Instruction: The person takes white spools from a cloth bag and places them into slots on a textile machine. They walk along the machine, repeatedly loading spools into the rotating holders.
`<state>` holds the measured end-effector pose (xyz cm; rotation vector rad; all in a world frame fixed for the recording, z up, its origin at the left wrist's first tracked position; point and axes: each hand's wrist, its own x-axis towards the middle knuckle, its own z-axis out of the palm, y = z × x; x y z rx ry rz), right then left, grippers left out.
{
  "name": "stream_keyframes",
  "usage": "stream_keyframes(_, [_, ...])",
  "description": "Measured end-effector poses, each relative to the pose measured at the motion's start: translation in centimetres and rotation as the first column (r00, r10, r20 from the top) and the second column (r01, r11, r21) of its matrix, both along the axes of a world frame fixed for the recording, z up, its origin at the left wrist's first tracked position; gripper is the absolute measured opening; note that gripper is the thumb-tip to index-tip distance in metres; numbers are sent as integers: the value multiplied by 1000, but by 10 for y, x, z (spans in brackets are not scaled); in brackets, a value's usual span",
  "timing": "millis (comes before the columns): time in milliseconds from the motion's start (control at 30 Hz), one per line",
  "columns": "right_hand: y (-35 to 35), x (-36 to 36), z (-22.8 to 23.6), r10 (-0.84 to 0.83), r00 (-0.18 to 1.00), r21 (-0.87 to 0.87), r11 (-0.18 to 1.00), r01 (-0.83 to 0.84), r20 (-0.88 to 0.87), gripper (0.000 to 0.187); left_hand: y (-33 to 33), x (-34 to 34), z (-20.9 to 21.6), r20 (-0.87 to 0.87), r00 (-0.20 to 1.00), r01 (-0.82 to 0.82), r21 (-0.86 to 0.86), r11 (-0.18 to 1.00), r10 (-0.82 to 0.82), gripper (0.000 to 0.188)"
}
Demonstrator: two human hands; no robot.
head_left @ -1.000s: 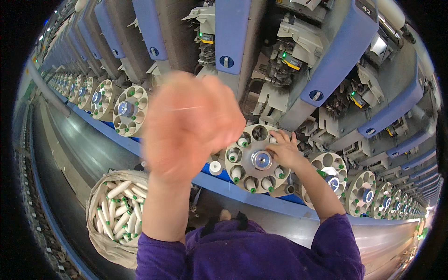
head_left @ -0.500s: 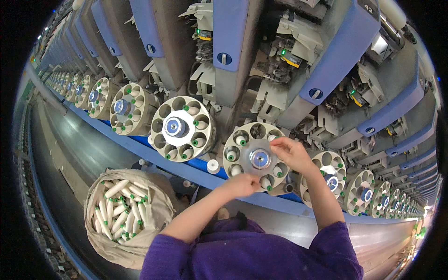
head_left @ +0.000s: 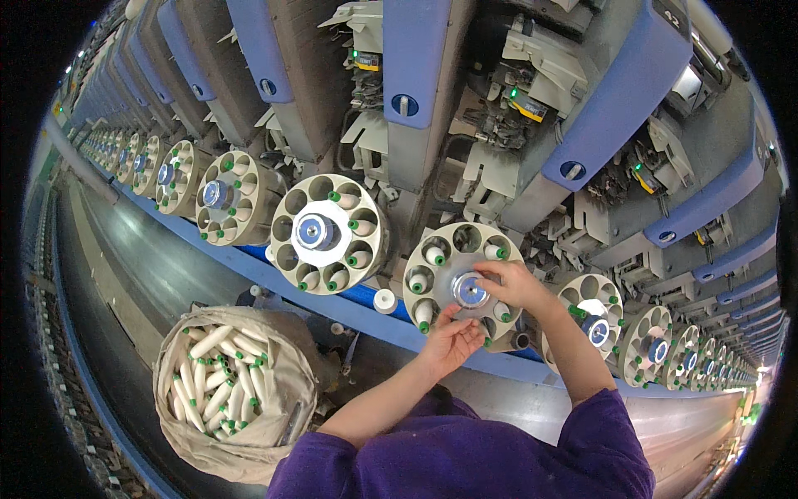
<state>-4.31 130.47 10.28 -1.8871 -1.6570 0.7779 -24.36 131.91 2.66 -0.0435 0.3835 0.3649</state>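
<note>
A cream round bobbin magazine (head_left: 440, 264) with several pockets and a shiny blue-and-silver hub (head_left: 470, 290) faces me on the long winding machine. My right hand (head_left: 509, 285) rests on that hub, fingers curled around it. My left hand (head_left: 453, 339) is just below the magazine's lower rim, fingers bent toward a pocket; whether it holds anything I cannot see. White yarn bobbins with green tips (head_left: 434, 254) sit in some pockets. A cloth sack (head_left: 274, 420) full of such bobbins (head_left: 218, 374) stands at my lower left.
More identical magazines run along the machine to the left (head_left: 328, 233) and right (head_left: 594, 320). Blue and grey machine housings (head_left: 416, 58) tower above. A blue rail (head_left: 332, 303) runs under the magazines, with a grey conveyor trough (head_left: 141, 274) below it.
My left hand has dropped from close in front of the camera down to the lower rim of the magazine. My right hand has stayed on the hub.
</note>
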Motion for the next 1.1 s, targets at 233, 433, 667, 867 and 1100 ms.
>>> stream_keyframes(233, [21,-7,-23,38,971,123,992,-9,-236,29,6,8,-10,167,985,-19,-120,993,40,21])
stream_keyframes(433, [23,-5,-1,-206,812,-30,974,227,-546,17,8,-5,-15,225,974,47,-100,994,-23,25])
stream_keyframes(667, [-22,-26,46,-306,866,3,943,334,-395,28,12,-9,-11,213,977,20,11,1000,-21,48])
stream_keyframes(867, [-67,-61,1,-637,262,-490,744,454,-725,69,35,-46,23,95,995,5,262,965,-31,48])
stream_keyframes(1100, [-42,-73,-38,-654,303,-504,740,445,-693,48,49,-68,45,-162,952,-86,670,738,258,19])
